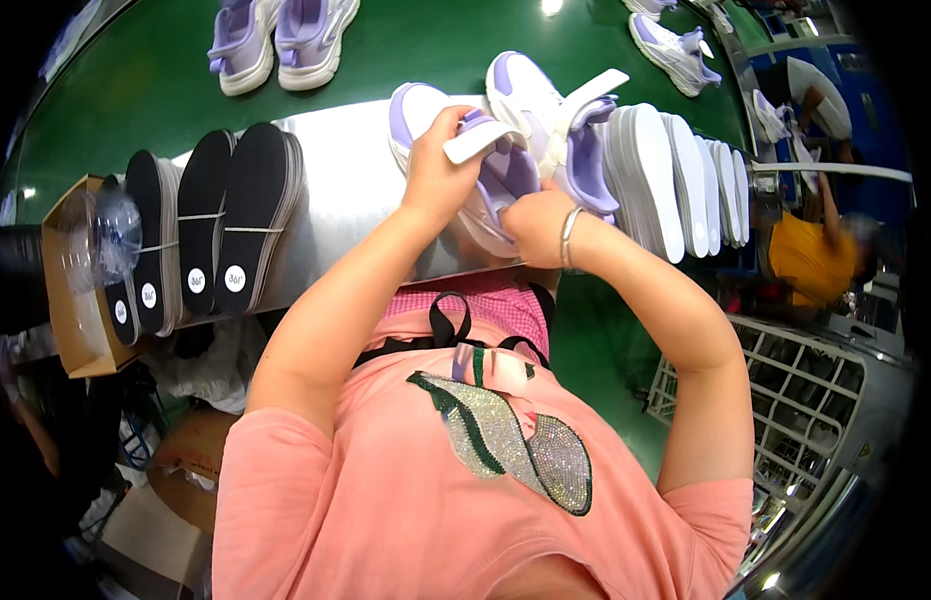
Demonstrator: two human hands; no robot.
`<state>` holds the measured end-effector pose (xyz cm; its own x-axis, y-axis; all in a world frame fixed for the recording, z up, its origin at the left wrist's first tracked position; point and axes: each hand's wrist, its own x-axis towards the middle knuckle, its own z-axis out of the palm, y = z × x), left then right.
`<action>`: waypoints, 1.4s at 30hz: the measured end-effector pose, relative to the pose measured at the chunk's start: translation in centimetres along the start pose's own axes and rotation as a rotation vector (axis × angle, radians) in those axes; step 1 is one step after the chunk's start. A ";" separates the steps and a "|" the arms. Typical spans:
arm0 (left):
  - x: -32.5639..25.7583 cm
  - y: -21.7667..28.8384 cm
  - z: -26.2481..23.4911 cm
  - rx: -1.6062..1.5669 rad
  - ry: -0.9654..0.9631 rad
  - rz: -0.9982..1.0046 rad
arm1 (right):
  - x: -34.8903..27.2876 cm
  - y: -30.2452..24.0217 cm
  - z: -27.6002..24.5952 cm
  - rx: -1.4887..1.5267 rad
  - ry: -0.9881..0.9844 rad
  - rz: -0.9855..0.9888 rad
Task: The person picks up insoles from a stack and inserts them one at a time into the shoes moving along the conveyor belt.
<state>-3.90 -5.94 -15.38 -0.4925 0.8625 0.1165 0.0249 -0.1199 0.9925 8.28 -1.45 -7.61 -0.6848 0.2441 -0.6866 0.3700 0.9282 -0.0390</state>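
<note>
A white and lilac sneaker (pixel 413 112) rests on the metal bench top in front of me. My left hand (pixel 441 165) is closed around its side and collar near the tongue, which is pulled up. At the heel my right hand (pixel 542 226), with a bangle on the wrist, grips the collar edge; some of its fingers are hidden inside the opening. Just right of it stands a matching sneaker (pixel 526 90), apart from my grip, its white strap sticking up and its lilac lining showing.
Stacks of black insoles (pixel 254 215) stand at left beside a cardboard box (pixel 81 330) with clear plastic. White insoles (pixel 651 180) are stacked at right. More sneakers (pixel 306 45) sit on the green table (pixel 416 40). A white rack (pixel 786 390) and people are at far right.
</note>
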 end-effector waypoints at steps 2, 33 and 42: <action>-0.5 0.3 0.4 -0.057 -0.054 -0.009 | -0.1 -0.3 0.8 0.032 0.023 0.030; 2.9 2.5 5.9 0.275 0.024 -0.003 | -12.8 22.6 10.3 0.485 0.778 0.974; 2.2 3.1 5.4 0.303 -0.009 -0.004 | -15.2 11.1 1.2 1.484 0.811 0.487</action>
<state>-0.22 -1.74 -11.84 -0.4852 0.8673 0.1114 0.2820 0.0346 0.9588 23.59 4.82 1.48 -0.2887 0.8904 -0.3520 0.5087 -0.1688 -0.8442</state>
